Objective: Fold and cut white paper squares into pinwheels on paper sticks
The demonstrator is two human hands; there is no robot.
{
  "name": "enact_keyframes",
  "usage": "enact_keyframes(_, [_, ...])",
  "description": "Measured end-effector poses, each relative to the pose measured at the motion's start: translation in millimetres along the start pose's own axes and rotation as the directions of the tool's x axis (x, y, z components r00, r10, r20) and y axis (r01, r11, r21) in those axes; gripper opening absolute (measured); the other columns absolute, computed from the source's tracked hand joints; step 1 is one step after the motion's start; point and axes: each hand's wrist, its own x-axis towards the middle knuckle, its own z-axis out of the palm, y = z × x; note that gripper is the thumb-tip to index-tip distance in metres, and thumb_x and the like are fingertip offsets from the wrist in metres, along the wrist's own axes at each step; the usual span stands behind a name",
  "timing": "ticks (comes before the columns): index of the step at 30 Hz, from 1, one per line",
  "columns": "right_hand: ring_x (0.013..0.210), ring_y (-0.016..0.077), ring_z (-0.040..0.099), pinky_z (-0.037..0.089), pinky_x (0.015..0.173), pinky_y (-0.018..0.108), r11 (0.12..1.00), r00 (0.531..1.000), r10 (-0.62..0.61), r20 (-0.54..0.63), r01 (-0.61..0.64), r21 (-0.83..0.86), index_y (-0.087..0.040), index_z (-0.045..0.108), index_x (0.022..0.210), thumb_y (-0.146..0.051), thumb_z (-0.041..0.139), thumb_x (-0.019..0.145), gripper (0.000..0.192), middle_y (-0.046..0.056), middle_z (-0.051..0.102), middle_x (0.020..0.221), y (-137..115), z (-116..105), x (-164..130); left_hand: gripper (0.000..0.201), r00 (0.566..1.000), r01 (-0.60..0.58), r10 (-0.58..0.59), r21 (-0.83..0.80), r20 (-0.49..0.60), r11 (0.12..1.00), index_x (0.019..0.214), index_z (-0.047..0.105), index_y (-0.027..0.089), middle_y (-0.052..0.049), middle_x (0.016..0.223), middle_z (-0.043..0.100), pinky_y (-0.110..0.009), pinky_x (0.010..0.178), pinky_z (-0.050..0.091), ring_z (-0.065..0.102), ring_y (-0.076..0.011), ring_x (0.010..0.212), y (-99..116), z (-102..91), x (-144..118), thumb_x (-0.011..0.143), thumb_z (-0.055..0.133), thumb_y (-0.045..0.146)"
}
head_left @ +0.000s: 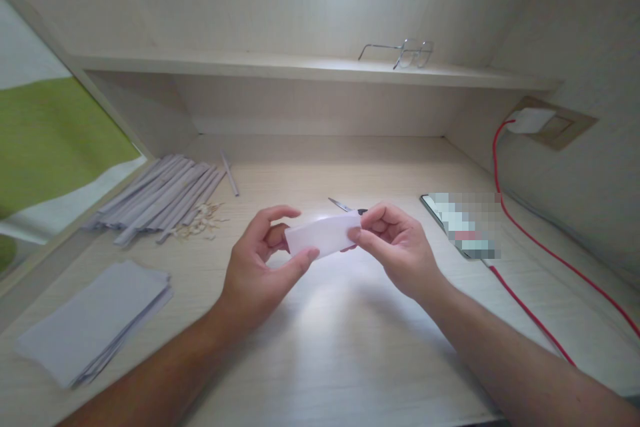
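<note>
Both of my hands hold a small white paper slip point(324, 235) above the middle of the pale wooden desk point(325, 347). My left hand point(260, 260) pinches its left end between thumb and fingers. Its right end is gripped by the fingertips of my right hand point(395, 247). The slip is curved, partly rolled or folded. Behind it lie scissors point(343, 205), mostly hidden by the paper and my right hand.
A stack of white paper sheets point(95, 320) lies at the front left. Several rolled paper sticks point(160, 197) and small scraps point(200, 221) lie at the back left. A phone point(463, 225) with a red cable point(530, 310) sits right. Glasses point(405, 53) rest on the shelf.
</note>
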Motion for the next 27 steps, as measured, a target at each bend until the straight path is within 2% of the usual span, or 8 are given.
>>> enact_keyframes(4, [0.065, 0.0162, 0.071, 0.061, 0.063, 0.03, 1.0, 1.0, 0.009, -0.013, -0.009, 0.01, -0.021, 0.062, 0.078, -0.031, 0.086, 0.078, 0.025, 0.0, 0.074, 0.071, -1.4, 1.1, 0.0, 0.024, 0.999, -0.043, 0.044, 0.059, -0.023, 0.997, 0.096, 0.067, 0.024, -0.002, 0.089, 0.07, -0.027, 0.067, 0.056, 0.07, -0.0179, 0.077, -2.1, -0.4, -0.7, 0.078, 0.082, 0.03])
enact_keyframes(9, [0.066, 0.0154, 0.069, 0.06, 0.063, 0.029, 1.0, 0.999, -0.019, -0.048, 0.02, 0.001, -0.023, 0.064, 0.081, -0.028, 0.086, 0.077, 0.023, -0.002, 0.071, 0.072, -3.1, 2.8, -0.2, 0.022, 0.999, -0.043, 0.043, 0.086, -0.007, 0.995, 0.093, 0.067, 0.024, -0.002, 0.083, 0.068, -0.028, 0.067, 0.055, 0.068, -0.0186, 0.075, -4.2, -0.2, -1.6, 0.078, 0.082, 0.031])
enact_keyframes(15, [0.066, 0.0141, 0.069, 0.06, 0.063, 0.027, 0.999, 0.999, -0.037, -0.039, 0.037, 0.006, -0.022, 0.065, 0.084, -0.025, 0.085, 0.078, 0.021, -0.003, 0.072, 0.071, -3.2, 2.4, -0.4, 0.017, 0.998, -0.062, 0.061, 0.064, 0.015, 0.996, 0.089, 0.068, 0.021, 0.001, 0.079, 0.067, -0.024, 0.067, 0.052, 0.066, -0.0148, 0.073, -1.4, 1.1, -2.4, 0.078, 0.08, 0.023])
enact_keyframes(27, [0.068, 0.0135, 0.07, 0.059, 0.065, 0.026, 0.999, 1.0, -0.02, -0.01, 0.021, 0.037, -0.021, 0.064, 0.096, -0.023, 0.08, 0.083, 0.021, -0.001, 0.076, 0.073, -1.7, 1.7, -0.7, 0.013, 0.998, 0.03, -0.029, -0.002, 0.055, 1.0, 0.087, 0.069, 0.019, 0.001, 0.077, 0.068, -0.024, 0.065, 0.048, 0.064, -0.0139, 0.07, -5.8, 0.6, -3.5, 0.084, 0.079, 0.028])
